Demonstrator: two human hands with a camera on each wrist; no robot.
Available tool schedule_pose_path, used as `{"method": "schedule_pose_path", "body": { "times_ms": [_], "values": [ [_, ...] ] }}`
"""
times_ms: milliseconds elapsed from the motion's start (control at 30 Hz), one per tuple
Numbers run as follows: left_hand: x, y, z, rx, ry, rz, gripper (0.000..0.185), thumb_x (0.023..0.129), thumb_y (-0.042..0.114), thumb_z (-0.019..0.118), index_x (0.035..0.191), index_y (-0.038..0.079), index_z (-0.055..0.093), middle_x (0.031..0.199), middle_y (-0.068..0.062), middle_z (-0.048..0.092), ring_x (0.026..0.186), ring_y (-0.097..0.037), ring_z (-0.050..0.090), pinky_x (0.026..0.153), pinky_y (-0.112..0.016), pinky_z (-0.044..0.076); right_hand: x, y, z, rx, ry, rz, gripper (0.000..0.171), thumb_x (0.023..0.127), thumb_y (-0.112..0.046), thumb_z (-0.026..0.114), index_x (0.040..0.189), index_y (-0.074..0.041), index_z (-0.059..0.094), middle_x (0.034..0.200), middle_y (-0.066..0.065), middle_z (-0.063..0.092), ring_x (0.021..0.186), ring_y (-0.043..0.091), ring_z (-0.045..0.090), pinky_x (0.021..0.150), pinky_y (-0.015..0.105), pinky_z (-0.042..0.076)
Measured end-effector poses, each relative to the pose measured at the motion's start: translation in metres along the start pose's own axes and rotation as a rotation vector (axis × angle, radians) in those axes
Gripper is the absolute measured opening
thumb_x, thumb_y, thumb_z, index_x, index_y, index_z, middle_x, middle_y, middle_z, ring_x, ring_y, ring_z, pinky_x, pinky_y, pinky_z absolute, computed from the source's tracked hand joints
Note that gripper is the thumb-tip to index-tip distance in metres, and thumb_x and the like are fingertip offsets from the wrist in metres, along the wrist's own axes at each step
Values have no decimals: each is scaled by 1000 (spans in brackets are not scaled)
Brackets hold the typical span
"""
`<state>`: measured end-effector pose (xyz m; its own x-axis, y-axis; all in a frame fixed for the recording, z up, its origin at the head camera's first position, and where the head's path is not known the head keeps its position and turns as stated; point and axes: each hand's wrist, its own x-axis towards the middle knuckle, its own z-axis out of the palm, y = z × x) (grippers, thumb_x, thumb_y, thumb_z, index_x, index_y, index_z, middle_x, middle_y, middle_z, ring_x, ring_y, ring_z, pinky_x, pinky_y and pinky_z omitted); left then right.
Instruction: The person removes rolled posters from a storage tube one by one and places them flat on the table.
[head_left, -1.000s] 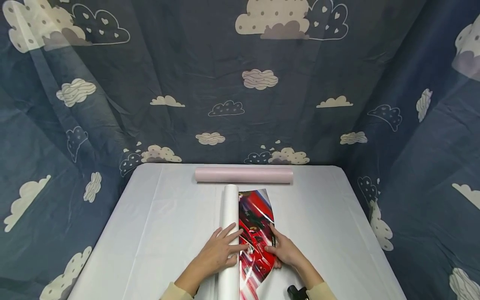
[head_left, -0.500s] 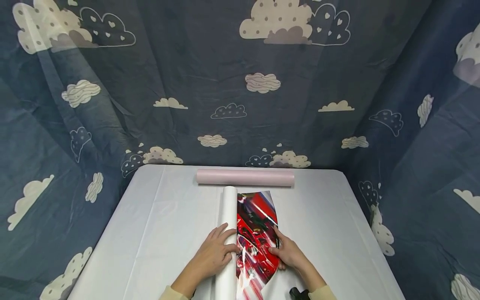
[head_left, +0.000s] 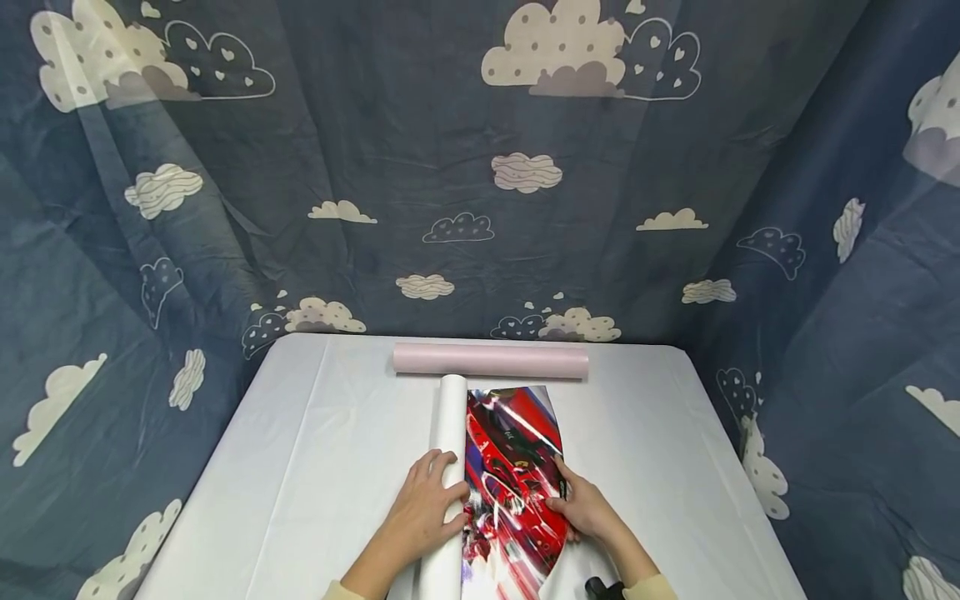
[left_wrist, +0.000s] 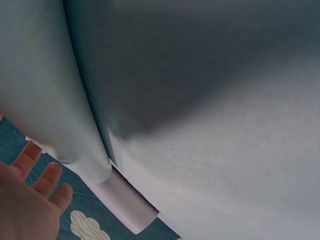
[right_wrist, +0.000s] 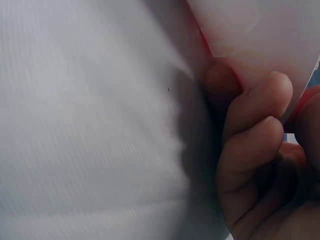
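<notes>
A poster with a glossy red racing-car print [head_left: 517,492] lies partly unrolled on the table. Its left part is still wound into a white roll [head_left: 444,500]. My left hand [head_left: 422,510] rests on this roll, fingers spread over its top and fingertips near the edge of the print. In the left wrist view, the fingers of that hand [left_wrist: 37,187] show beside the roll's white back [left_wrist: 45,90]. My right hand [head_left: 592,508] pinches the poster's right edge, thumb on the printed side. From the right wrist, its curled fingers [right_wrist: 252,145] show against the poster's pale back [right_wrist: 265,35].
A pale pink roll [head_left: 491,360] lies crosswise near the table's far edge, just beyond the poster. White covering spreads over the table [head_left: 675,467]. A dark blue curtain with clouds [head_left: 420,125] hangs behind and at both sides. A black object [head_left: 602,588] sits at my right wrist.
The white roll has turned a little to the left with my left hand, and more of the red print shows. My right hand has shifted slightly right, keeping its pinch on the edge.
</notes>
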<state>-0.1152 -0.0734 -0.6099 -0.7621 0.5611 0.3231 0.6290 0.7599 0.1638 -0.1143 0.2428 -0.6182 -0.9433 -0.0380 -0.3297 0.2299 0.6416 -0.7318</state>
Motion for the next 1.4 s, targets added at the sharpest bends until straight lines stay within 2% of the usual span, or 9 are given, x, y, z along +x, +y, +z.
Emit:
{"method": "schedule_pose_path", "body": {
  "times_ms": [167, 367, 533, 567, 700, 800, 1033, 1167, 1400],
  "values": [
    [-3, -2, 0, 10, -12, 26, 10, 87, 26, 71, 93, 33, 76, 146, -11, 58, 140, -38, 50, 112, -56, 46, 0, 5, -5, 25, 7, 28, 84, 95, -17, 78, 166, -9, 33, 102, 36, 73, 36, 12, 47, 41, 33, 50],
    [-5, -2, -3, 6, -47, -2, 11, 95, 24, 63, 90, 30, 71, 151, -10, 58, 145, -41, 48, 114, -56, 45, 1, 9, -9, 12, 18, 24, 83, 96, -17, 78, 166, -10, 35, 121, 42, 67, 38, 10, 46, 42, 27, 46],
    [-6, -3, -2, 33, -61, -42, 12, 97, 41, 67, 96, 29, 68, 151, -9, 58, 144, -39, 48, 114, -55, 46, 1, 10, -12, 30, 26, 30, 82, 96, -16, 77, 166, -11, 35, 124, 44, 64, 38, 12, 47, 39, 29, 45],
    [-6, -4, -3, 46, -57, -49, 17, 95, 45, 69, 97, 28, 68, 150, -10, 58, 143, -39, 49, 113, -54, 47, 1, 10, -13, 32, 23, 33, 82, 96, -16, 77, 166, -11, 34, 115, 42, 68, 38, 12, 47, 39, 29, 44],
    [-6, -6, -6, 85, -38, -64, 30, 86, 50, 78, 95, 26, 62, 146, -12, 57, 139, -35, 52, 108, -50, 50, 1, 11, -19, 20, 28, 27, 81, 96, -16, 77, 166, -10, 35, 124, 43, 65, 44, 13, 49, 42, 29, 45],
    [-8, -10, -5, 101, 5, -45, 27, 82, 41, 78, 96, 26, 61, 145, -13, 56, 136, -35, 52, 104, -49, 52, 3, 13, -22, 10, 32, 26, 81, 97, -17, 77, 166, -11, 36, 132, 44, 61, 42, 14, 47, 43, 30, 45],
    [-12, -15, 0, 80, 87, 65, 30, 79, 20, 74, 105, 33, 79, 154, -11, 58, 141, -39, 53, 102, -53, 52, 6, 19, -28, 15, 24, 58, 83, 97, -17, 77, 167, -13, 33, 100, 32, 70, 40, 11, 44, 45, 27, 43],
    [-14, -17, -1, 91, 65, 144, 34, 82, 15, 75, 108, 36, 79, 150, -4, 64, 142, -34, 56, 104, -52, 52, 5, 21, -32, 15, 26, 66, 81, 98, -17, 76, 167, -13, 33, 127, 43, 61, 37, 11, 42, 40, 27, 42],
    [-22, -24, -5, 139, 44, 138, 9, 90, 23, 75, 91, 32, 78, 129, 4, 73, 136, -29, 60, 101, -47, 54, 6, 26, -37, 23, 21, 76, 81, 98, -16, 75, 167, -13, 33, 122, 42, 65, 36, 9, 42, 40, 25, 40]
  ]
}}
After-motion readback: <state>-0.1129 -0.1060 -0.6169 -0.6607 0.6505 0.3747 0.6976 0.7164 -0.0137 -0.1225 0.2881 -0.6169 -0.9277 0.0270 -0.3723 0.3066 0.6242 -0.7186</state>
